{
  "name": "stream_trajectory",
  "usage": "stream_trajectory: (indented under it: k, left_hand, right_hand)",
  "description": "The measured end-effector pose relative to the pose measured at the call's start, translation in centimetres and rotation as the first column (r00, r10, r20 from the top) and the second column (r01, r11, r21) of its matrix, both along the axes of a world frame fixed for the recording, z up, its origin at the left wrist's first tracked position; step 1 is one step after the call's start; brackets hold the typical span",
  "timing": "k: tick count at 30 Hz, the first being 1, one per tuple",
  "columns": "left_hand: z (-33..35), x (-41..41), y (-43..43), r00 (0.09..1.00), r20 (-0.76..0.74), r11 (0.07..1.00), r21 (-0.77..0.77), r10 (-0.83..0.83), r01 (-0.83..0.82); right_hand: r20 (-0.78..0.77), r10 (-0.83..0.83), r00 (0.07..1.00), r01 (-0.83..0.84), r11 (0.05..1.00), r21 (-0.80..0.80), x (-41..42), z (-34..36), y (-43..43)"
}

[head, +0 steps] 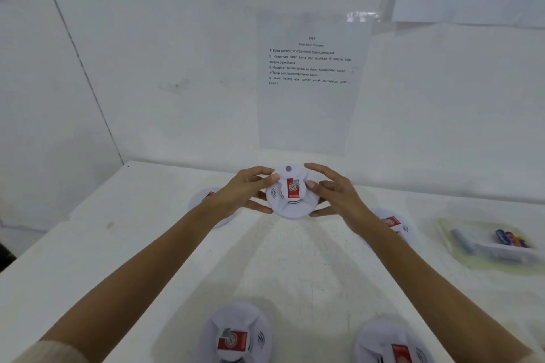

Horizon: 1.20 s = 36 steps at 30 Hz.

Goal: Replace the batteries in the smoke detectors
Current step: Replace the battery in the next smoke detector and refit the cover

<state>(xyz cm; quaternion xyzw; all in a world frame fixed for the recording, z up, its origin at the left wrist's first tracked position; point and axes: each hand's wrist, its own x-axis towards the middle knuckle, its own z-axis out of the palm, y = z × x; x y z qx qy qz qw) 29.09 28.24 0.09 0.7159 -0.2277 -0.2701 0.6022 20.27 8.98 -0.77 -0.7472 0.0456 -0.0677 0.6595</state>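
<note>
detectors (292,193) on table (295,259), tray (498,250) right

two bare forearms, one knitted cuff
both arms are uncovered from the left hand (244,194) and right hand (336,197), either side of the central smoke detector (292,197), back towards the elbows; far below and left of that detector, a cream, soft-knit sleeve cuff (50,351) covers the left arm's upper end.

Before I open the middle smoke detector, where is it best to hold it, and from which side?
Hold the smoke detector by its round outer rim, from both sides, as the left hand and right hand do now. The disc is wide and flat, so opposite edges likely give a firm hold and keep the raised centre with the red label in sight.
</note>
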Motion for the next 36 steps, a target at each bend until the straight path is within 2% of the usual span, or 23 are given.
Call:
stream_trajectory:
  k: [2, 5, 8, 10, 12, 15, 18, 20, 22, 25, 28, 29, 32, 34, 36]
  left_hand:
    - [-0.2, -0.1, -0.1, 1.000, -0.021, 1.000, -0.014, 0.022, -0.022]
    - [-0.2, -0.4, -0.7, 0.988, -0.147, 0.992, -0.110, 0.044, -0.061]
    - [-0.1, -1.2, -2.0, 0.930, -0.351, 0.941, -0.263, 0.112, -0.213]
    - [-0.2, -1.6, -2.8, 0.920, -0.374, 0.919, -0.310, 0.118, -0.244]
    - [-0.2, -1.8, -3.0, 0.947, -0.295, 0.933, -0.291, 0.126, -0.214]
    - [0.2, -1.5, -2.1, 0.991, -0.104, 0.983, -0.154, 0.079, -0.095]
    - [0.8, -1.4, -1.4, 0.994, -0.101, 0.986, -0.168, -0.034, 0.016]
    - [1.3, -1.0, -1.2, 0.990, -0.136, 0.974, -0.225, -0.042, 0.011]
    - [1.6, -0.6, -1.2, 0.991, -0.124, 0.981, -0.191, -0.048, 0.023]
    - [1.0, -0.7, -1.5, 0.993, -0.112, 0.987, -0.159, -0.040, 0.022]
    - [0.1, -0.8, -1.7, 0.993, -0.110, 0.969, -0.240, 0.038, -0.064]
    - [-0.2, -0.7, -1.7, 0.994, -0.091, 0.963, -0.255, 0.061, -0.083]
    - [-0.4, -0.6, -1.5, 0.999, 0.015, 0.969, -0.245, 0.048, -0.043]
    - [-0.3, -0.5, -1.4, 0.992, 0.121, 0.982, -0.185, -0.025, 0.047]
    - [-0.3, -0.2, -1.4, 0.970, 0.230, 0.990, -0.090, -0.083, 0.106]
  right_hand:
    - [-0.027, -0.030, 0.999, 0.031, 0.999, 0.043, -0.1, -0.3, 0.2]
    - [-0.071, -0.086, 0.994, 0.102, 0.961, 0.258, 0.1, -0.2, 0.2]
    - [-0.039, -0.020, 0.999, 0.035, 0.901, 0.432, -0.2, -0.3, 1.3]
    - [0.038, -0.005, 0.999, -0.012, 0.898, 0.440, -0.3, -0.7, 2.4]
    - [0.109, -0.069, 0.992, 0.019, 0.913, 0.407, -0.5, -0.8, 3.0]
    - [0.095, -0.107, 0.990, 0.064, 0.926, 0.372, -0.2, 0.2, 1.4]
    - [0.021, 0.046, 0.999, -0.049, 0.981, 0.188, 0.0, 2.3, -1.7]
    - [-0.046, 0.197, 0.979, -0.194, 0.979, 0.063, 0.1, 3.5, -3.1]
    - [-0.084, 0.255, 0.963, -0.258, 0.966, -0.021, 0.4, 4.0, -3.6]
    - [-0.060, 0.194, 0.979, -0.196, 0.981, -0.017, 0.5, 3.6, -2.9]
    - [-0.002, 0.159, 0.987, -0.159, 0.987, -0.018, 0.1, 2.4, -2.0]
    - [0.004, 0.147, 0.989, -0.147, 0.987, -0.069, -0.1, 2.0, -1.7]
    - [0.044, 0.050, 0.998, -0.032, 0.939, -0.342, -0.1, 0.9, -0.8]
    - [0.115, -0.025, 0.993, 0.068, 0.921, -0.384, 0.2, 0.6, -0.5]
    - [0.141, -0.055, 0.988, 0.102, 0.930, -0.353, 0.4, 0.6, -0.5]
